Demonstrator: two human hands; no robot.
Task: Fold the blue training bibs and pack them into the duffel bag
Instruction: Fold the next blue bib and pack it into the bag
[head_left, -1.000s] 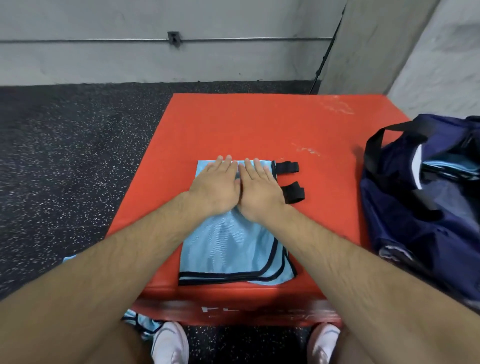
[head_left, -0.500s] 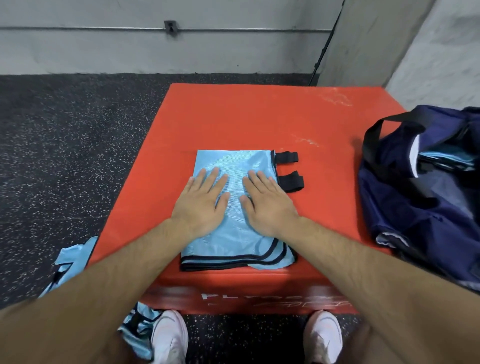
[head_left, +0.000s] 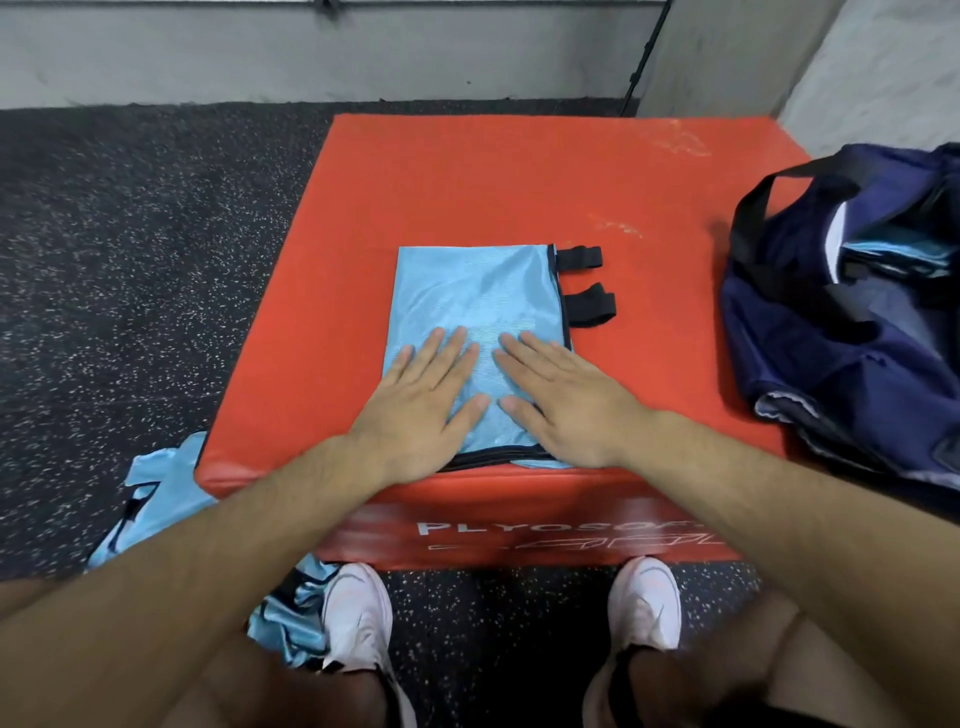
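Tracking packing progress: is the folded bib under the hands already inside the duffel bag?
No, the folded bib lies flat on the red box, apart from the duffel bag.

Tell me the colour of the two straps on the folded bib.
Black. The straps stick out beside the light blue bib, clearest in the head view.
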